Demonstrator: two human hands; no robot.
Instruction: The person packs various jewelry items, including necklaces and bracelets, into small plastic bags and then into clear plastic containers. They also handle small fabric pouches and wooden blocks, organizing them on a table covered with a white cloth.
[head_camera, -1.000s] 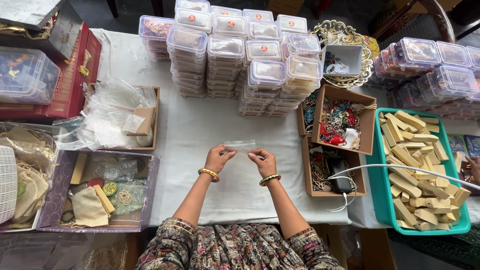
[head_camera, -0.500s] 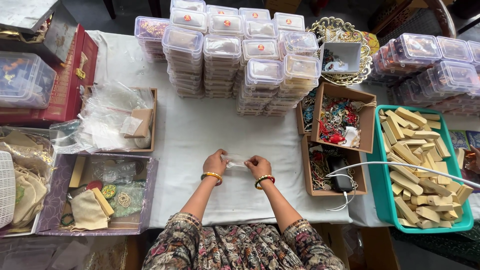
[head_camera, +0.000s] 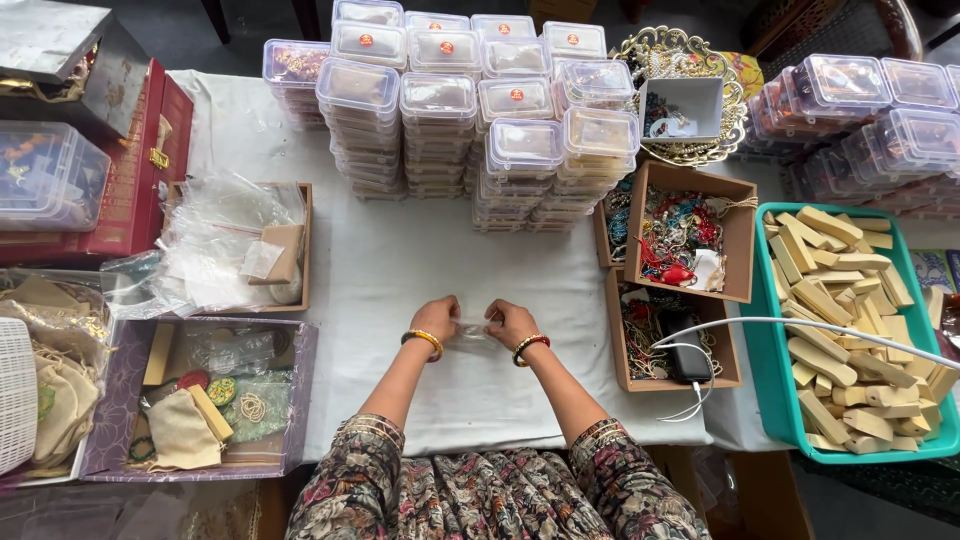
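Observation:
My left hand (head_camera: 437, 319) and my right hand (head_camera: 509, 322) are close together over the white tablecloth (head_camera: 400, 270), both pinching a small clear plastic pouch (head_camera: 473, 330) between them. Each wrist wears a bangle. Whether anything is inside the pouch cannot be made out. Stacks of clear lidded plastic boxes (head_camera: 470, 110) stand just beyond my hands.
Brown boxes of beaded jewellery (head_camera: 685, 235) sit to the right, a teal tray of wooden blocks (head_camera: 850, 330) further right. A box of plastic bags (head_camera: 235, 245) and a purple box of trinkets (head_camera: 200, 395) lie to the left. A white cable (head_camera: 800, 325) crosses the tray.
My hands moved closer together and slightly toward me, bringing the ends of the clear pouch together.

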